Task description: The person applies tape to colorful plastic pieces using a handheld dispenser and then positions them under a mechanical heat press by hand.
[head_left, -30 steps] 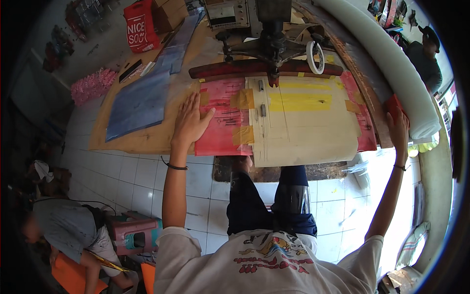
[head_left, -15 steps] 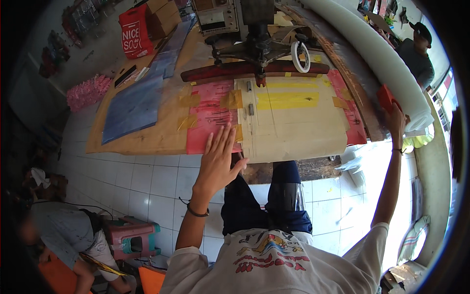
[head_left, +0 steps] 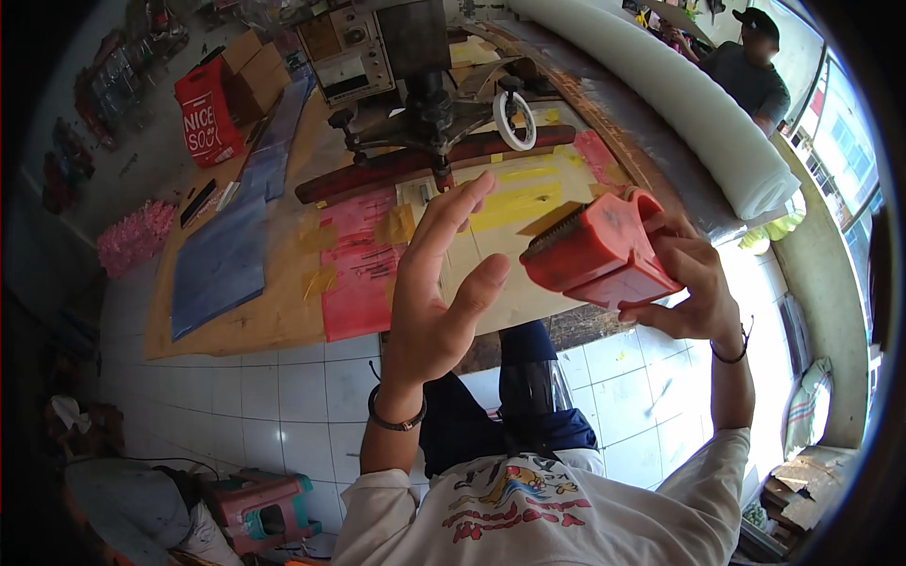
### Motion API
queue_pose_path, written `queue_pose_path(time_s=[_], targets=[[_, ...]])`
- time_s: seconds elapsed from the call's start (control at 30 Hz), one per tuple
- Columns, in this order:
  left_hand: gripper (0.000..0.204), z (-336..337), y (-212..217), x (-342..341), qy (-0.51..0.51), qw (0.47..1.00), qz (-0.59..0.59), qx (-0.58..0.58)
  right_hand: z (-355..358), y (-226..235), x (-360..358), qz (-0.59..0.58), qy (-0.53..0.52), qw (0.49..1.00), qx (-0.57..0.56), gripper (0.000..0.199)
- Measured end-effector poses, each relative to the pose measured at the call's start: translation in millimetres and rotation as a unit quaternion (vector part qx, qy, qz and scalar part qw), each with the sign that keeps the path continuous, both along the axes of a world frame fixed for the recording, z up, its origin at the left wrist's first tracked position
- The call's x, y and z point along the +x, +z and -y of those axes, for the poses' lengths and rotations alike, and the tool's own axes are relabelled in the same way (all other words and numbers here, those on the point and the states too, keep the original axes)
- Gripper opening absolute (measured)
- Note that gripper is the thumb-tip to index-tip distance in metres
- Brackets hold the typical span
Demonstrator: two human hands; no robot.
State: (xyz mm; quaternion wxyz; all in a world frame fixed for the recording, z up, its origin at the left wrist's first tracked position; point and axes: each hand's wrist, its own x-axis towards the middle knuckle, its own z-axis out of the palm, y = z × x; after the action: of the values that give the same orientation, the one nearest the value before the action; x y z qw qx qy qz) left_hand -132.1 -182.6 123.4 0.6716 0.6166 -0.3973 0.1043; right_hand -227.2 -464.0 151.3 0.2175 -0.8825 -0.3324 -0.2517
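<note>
My right hand (head_left: 706,288) grips a red tape dispenser (head_left: 609,253) in front of my chest, its toothed edge facing left. A short end of amber tape (head_left: 549,219) sticks out past the teeth. To its left, my left hand (head_left: 436,274) is raised, empty, with fingers stretched and thumb apart, not touching the dispenser. Beneath both hands, a beige board (head_left: 491,274) lies on the worktable, with yellow strips on it. Beside it is a red sheet (head_left: 354,283) with amber tape pieces along its edges.
Over the board stands a press with a dark red bar (head_left: 326,179) and a white ring (head_left: 514,121). Blue sheets (head_left: 222,264) lie at the left. A thick white foam roll (head_left: 689,113) runs along the right. One person (head_left: 750,80) stands far right, another (head_left: 132,509) is lower left.
My right hand has brought the tape dispenser in from the far right toward the middle. My left hand has lifted off the red sheet. The view has shifted.
</note>
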Motion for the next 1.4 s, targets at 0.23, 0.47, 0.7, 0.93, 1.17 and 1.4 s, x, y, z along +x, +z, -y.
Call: queue_pose_path(time_s=[0.23, 0.47, 0.7, 0.93, 1.17, 1.4], targets=[[0.045, -8.1, 25.3, 1.4, -0.074, 0.993, 0.057, 0.073, -14.1, 3.2, 4.5, 0.009, 0.050, 0.999, -0.007, 0.035], [0.022, -15.7, 12.3, 10.9, -0.202, 0.975, -0.084, 0.033, -21.3, 5.7, -1.5, -0.007, 0.088, 0.996, -0.018, 0.036], [0.006, -1.3, 7.2, -11.2, -0.005, 1.000, 0.004, 0.021, -22.3, 7.8, -13.3, -0.011, 0.057, 0.998, -0.027, 0.031], [0.007, 3.7, 4.3, -15.6, 0.077, 0.996, 0.005, -0.044, -31.7, 17.0, -10.3, 0.052, 0.053, 0.997, -0.034, 0.029], [0.006, 10.5, -7.6, -7.7, 0.125, 0.991, 0.013, -0.044, -28.8, 9.3, -1.9, 0.057, 0.056, 0.996, -0.037, 0.032], [0.010, -12.8, -14.6, 12.4, 0.175, 0.973, -0.082, -0.128, -21.8, 3.5, -4.5, 0.028, 0.041, 0.998, -0.037, 0.032]])
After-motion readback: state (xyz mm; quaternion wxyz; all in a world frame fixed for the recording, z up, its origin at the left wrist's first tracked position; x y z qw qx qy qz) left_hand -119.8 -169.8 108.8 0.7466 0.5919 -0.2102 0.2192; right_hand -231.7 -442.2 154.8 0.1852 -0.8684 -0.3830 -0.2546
